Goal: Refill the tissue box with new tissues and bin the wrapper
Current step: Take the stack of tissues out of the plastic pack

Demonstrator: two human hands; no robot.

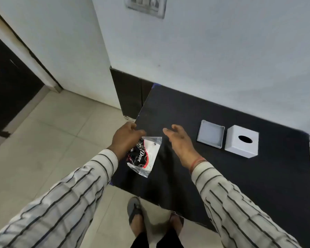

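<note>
My left hand grips a clear plastic tissue pack with black, red and white print, holding it by its upper left corner above the left end of the black table. My right hand hovers just right of the pack with fingers spread and nothing in it. Farther right on the table stands the white tissue box cover, a cube with a dark oval slot on top. Its shallow white base lies open side up just left of the cover.
The table stands against a white wall, with a dark cabinet panel at its back left corner. Beige floor tiles spread to the left. My sandalled feet are at the table's front edge. A dark doorway is at far left.
</note>
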